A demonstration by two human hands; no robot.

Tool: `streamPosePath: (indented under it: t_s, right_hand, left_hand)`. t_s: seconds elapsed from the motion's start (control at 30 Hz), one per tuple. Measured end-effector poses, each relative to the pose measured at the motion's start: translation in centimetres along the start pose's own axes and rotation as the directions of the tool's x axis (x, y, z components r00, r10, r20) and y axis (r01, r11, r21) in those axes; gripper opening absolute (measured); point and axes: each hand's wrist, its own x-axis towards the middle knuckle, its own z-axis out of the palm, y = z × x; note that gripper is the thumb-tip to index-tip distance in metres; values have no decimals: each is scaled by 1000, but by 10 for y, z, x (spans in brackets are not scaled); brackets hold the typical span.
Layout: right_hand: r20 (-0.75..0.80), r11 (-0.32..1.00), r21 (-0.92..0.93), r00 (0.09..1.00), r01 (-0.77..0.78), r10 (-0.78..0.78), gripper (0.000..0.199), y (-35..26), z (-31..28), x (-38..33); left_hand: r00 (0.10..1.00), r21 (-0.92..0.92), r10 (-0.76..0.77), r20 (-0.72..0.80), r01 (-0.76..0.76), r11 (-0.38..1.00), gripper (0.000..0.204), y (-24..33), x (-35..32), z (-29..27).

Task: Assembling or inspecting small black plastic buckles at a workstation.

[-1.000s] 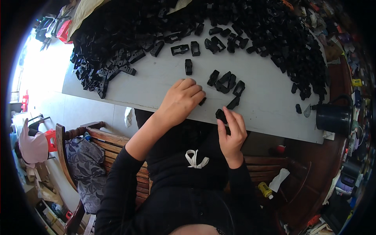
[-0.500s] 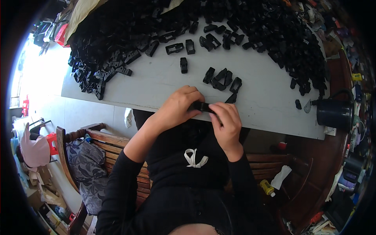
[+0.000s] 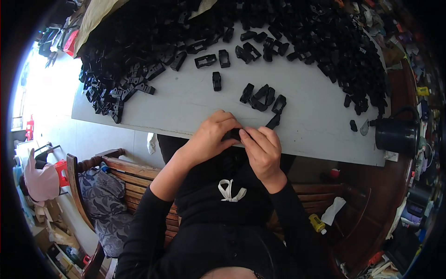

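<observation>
Close to the table's front edge, my left hand [image 3: 214, 136] is closed around a black plastic part [image 3: 235, 134], mostly hidden by the fingers. My right hand [image 3: 263, 151] pinches at the right end of that same part, thumb and fingertips pressed together, touching the left hand's fingertips. Just beyond the hands lies a small group of loose black frame-shaped plastic pieces [image 3: 263, 97]. One dark piece [image 3: 273, 122] rests right beside my right fingers. Whether a second piece is between my hands I cannot tell.
Large heaps of black parts [image 3: 134, 46] cover the back and sides of the grey table [image 3: 186, 102]. A black mug-like container [image 3: 396, 135] stands at its right end. Behind the table edge are a slatted wooden bench [image 3: 134, 172] and a patterned cushion [image 3: 100, 195].
Both hands have shifted slightly toward me and closer together. My right fingers now cover more of the black part, which showed as a bar between the hands before.
</observation>
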Motion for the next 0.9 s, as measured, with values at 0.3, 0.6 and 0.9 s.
streamPosePath:
  t_s: [0.3, 0.6, 0.9]
  right_hand:
    - [49, 997, -39, 997, 61, -59, 31, -1, -2, -6]
    - [7, 925, -166, 938, -341, 347, 23, -2, -19, 5]
    - [46, 880, -132, 884, -456, 465, 25, 19, -25, -12]
  left_hand:
    - [999, 12, -1, 49, 0, 1000, 33, 4, -2, -8]
    - [886, 439, -108, -450, 325, 838, 18, -31, 58, -53]
    - [867, 445, -280, -412, 459, 769, 22, -33, 12, -54]
